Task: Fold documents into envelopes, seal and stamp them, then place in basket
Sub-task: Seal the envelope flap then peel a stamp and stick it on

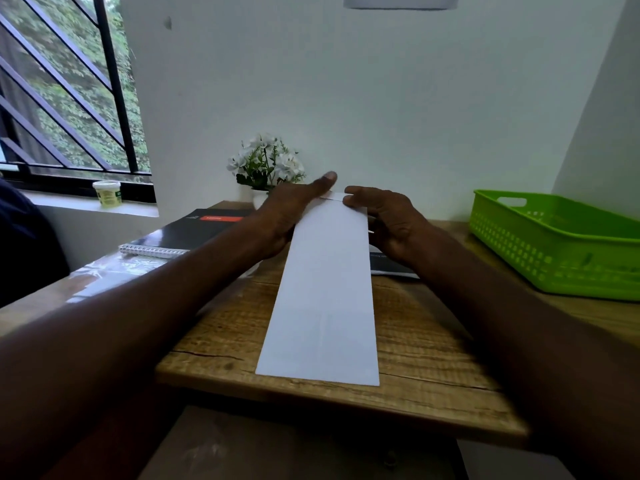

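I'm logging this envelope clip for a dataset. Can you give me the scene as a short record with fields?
setting: wooden table by a wall, with a barred window at the left
main item: long white envelope lying flat on the table, running away from the person
left hand: at the envelope's far end, fingers straight
right hand: at the far end, fingers curled at the edge; exact grip unclear
basket: green, at the right, contents not visible
also present: spiral notebook, white flowers, small jar on the windowsill
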`<state>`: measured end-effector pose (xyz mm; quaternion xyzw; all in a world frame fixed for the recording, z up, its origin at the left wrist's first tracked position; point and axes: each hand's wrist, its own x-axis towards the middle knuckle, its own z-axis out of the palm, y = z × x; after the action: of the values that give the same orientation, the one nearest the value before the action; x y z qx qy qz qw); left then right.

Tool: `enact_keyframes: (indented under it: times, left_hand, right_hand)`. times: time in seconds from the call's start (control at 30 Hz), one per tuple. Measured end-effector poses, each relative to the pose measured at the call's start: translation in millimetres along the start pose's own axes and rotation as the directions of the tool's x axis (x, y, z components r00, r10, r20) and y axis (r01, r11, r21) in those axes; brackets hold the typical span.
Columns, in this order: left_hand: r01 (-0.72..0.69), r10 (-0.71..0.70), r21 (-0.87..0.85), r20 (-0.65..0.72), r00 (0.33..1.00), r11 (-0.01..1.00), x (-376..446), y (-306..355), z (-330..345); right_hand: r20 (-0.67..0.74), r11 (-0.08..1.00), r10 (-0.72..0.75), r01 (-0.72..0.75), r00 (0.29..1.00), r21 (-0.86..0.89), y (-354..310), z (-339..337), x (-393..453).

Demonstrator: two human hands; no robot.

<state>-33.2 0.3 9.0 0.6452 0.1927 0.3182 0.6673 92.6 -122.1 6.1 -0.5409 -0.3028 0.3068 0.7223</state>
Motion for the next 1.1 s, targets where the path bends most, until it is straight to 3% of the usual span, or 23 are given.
enact_keyframes:
  times: [0.2,0.4,0.5,0.73,0.93,1.1]
  left_hand:
    - [0.05,-0.05,-0.006,0.021,0.999,0.999,-3.7,-1.6,-2.5]
    - [0.06,-0.067,-0.094,-0.074,0.995,0.994,-0.1,-2.9,-7.7]
    - [0.031,-0.049,-0.134,-0.132,0.99,0.991,4.7,-7.2,-9.2]
    - [-0.109,0.064,-0.144,-0.287,0.956,0.983,13.8,-10.8,-8.4]
    - [-0.098,0.005,-0.235,-0.367,0.93,0.967,16.2,-9.0,-24.7]
    - [-0.109,-0.037,-0.291,-0.455,0.89,0.95,19.2,-3.8,-43.0]
  right_hand:
    - [-0.013,1.0,-0.007,0.006,1.0,-0.009,2.7,4.7,3.0]
    - [-0.191,0.995,0.033,-0.015,0.981,0.094,0.3,-6.6,5.0]
    - [-0.131,0.996,0.068,-0.06,0.989,0.062,-2.4,-12.2,3.5]
    - [0.071,0.946,0.112,-0.085,0.991,-0.312,3.4,12.3,-5.4]
    - [0.235,0.909,0.301,-0.204,0.924,-0.363,-7.7,18.4,-21.9]
    - [0.175,0.808,0.306,-0.158,0.936,-0.568,-34.6,23.3,-43.6]
